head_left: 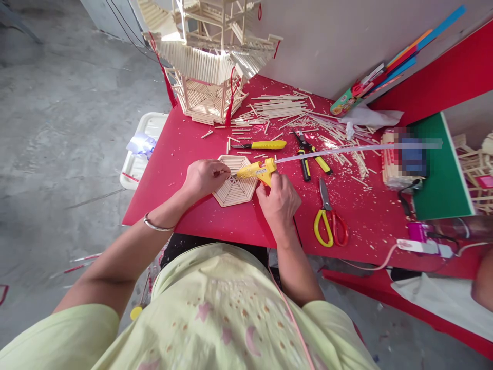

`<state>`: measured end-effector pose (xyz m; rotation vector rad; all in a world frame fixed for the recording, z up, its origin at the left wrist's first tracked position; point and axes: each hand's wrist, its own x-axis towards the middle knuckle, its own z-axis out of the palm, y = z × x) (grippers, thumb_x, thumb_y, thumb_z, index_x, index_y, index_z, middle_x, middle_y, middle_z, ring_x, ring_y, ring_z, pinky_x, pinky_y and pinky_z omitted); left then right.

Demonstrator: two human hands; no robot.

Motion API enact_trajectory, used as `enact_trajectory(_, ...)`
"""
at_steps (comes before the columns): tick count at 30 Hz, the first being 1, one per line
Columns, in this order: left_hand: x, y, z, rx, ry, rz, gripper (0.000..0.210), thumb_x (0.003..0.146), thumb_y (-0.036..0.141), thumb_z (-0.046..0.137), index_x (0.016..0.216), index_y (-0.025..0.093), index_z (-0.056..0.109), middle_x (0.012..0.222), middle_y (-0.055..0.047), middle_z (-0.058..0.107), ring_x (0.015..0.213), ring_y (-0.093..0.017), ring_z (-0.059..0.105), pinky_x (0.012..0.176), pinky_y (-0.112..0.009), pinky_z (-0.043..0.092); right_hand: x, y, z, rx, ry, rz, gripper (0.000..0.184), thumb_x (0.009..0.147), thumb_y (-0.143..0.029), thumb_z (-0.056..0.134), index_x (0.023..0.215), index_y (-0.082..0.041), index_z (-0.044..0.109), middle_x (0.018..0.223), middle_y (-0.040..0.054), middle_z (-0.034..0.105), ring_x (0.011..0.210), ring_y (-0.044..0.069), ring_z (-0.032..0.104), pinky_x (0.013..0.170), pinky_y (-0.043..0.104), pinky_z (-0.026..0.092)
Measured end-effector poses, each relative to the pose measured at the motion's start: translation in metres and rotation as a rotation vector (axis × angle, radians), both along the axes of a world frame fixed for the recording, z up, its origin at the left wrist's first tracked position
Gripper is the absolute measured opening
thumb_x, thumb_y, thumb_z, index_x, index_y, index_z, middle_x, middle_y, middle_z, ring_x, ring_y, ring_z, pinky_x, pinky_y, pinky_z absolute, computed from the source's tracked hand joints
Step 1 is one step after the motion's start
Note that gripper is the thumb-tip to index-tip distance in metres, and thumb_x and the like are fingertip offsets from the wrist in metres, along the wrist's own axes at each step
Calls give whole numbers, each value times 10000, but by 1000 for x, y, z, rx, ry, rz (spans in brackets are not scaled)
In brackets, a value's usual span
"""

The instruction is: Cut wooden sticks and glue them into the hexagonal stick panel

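Observation:
My right hand (279,200) is wrapped round the handle of a yellow hot glue gun (250,169), with a long clear glue stick (327,152) running out of its back. The gun's nozzle points left, over the middle of a many-sided panel of thin wooden sticks (234,198) lying flat on the red table (200,221). Close to the nozzle, the fingers of my left hand (204,178) are pinched together above the panel's left part. Whatever they hold, if anything, is too small to make out.
Beyond the panel lie a yellow utility knife (268,145), pliers (310,154) and loose wooden sticks (279,108). Scissors (327,216) rest at right. A stick-built pagoda model (208,67) with red tassels stands at the back left. A power strip (421,247) sits near the right edge.

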<state>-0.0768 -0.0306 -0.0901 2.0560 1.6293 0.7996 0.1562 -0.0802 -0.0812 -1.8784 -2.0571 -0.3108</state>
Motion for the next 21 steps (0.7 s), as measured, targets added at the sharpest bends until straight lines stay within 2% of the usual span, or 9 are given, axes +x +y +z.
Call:
enact_trajectory(5, -1, 0, -2, 4, 1, -6, 246, 880, 324, 640, 914, 221, 861, 892, -33, 825, 707, -161, 681, 610, -264, 409, 2, -1, 0, 24, 14, -22, 289, 1006, -321, 519, 1227, -177, 637, 1013, 109, 677, 930, 254, 634, 711, 335, 434)
enact_trajectory(12, -1, 0, -3, 58, 23, -38, 254, 895, 311, 628, 912, 231, 868, 907, -39, 831, 781, -187, 730, 629, -274, 424, 8, -3, -1, -40, 81, -88, 346, 994, -376, 571, 1249, -157, 651, 1038, 118, 690, 940, 258, 644, 709, 330, 437)
enact_trajectory(16, 0, -1, -3, 83, 48, -60, 256, 907, 302, 627, 925, 235, 873, 917, -45, 835, 791, -193, 740, 633, -280, 437, 10, -4, -8, -57, 151, -98, 443, 977, -470, 628, 1283, -151, 651, 1059, 128, 709, 940, 263, 664, 710, 329, 454)
enact_trajectory(21, 1, -2, -4, 105, 86, -76, 256, 924, 319, 630, 926, 240, 874, 878, -47, 824, 785, -189, 737, 620, -280, 422, 25, -6, -21, -12, 255, -130, 664, 969, -649, 614, 1341, -100, 645, 1126, 186, 737, 994, 295, 693, 781, 359, 513)
